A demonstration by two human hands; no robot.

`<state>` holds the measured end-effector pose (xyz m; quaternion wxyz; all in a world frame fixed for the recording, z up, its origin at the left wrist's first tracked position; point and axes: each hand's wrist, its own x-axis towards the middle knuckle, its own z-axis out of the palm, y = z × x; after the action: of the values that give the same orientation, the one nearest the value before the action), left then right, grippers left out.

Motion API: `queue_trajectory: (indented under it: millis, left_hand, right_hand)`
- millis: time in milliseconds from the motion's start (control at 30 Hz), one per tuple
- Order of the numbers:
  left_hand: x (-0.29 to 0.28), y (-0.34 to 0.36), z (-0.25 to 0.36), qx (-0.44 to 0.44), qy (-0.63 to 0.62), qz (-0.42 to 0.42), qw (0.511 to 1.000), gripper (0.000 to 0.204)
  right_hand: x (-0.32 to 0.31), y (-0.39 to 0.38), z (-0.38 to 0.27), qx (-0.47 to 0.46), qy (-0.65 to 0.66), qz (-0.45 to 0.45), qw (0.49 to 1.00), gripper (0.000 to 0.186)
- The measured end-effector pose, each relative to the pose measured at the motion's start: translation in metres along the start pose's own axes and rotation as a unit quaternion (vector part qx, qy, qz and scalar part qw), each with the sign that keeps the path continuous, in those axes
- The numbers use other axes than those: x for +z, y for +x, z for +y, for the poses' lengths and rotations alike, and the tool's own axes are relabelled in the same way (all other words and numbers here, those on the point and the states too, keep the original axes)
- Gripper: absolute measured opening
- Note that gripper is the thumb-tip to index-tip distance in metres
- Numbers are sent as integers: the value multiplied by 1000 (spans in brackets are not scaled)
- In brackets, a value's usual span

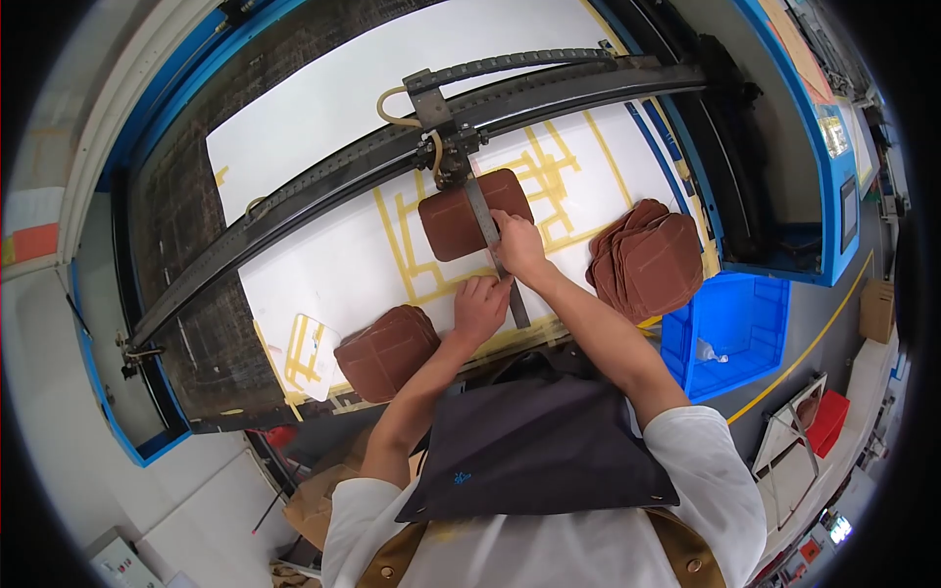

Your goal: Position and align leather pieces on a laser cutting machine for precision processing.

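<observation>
At the centre of the frame, a metal ruler lies slantwise across a brown panel. The right hand has its grip grasping the ruler; the left hand is at its lower part, whether clenched I cannot tell. Around them spreads a yellow-taped white sheet, with brown stacks lower left and right. A black gantry crosses above; a blue crate sits at lower right.

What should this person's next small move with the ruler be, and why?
Perhaps press the ruler flat with the right hand to steady it: it lies across the brown piece, that hand is on it, and the left hand is close beside it.
</observation>
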<state>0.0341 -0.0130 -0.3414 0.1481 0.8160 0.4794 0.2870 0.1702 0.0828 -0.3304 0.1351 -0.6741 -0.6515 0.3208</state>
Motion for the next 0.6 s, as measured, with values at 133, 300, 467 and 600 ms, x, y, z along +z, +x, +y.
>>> queue_trajectory:
  millis: [133,300,467,600]
  left_hand:
    - [3,-7,5,-12,-2,4,1000,28]
    - [4,-12,9,-19,-15,9,1000,28]
    - [6,-19,11,-21,-8,4,1000,29]
    - [4,-14,10,-56,-6,10,998,26]
  right_hand:
    - [0,-1,0,-36,-55,6,998,49]
    - [9,1,5,-39,-84,17,996,52]
    - [11,3,3,-23,-101,4,995,60]
    - [12,2,6,-26,-102,3,994,54]
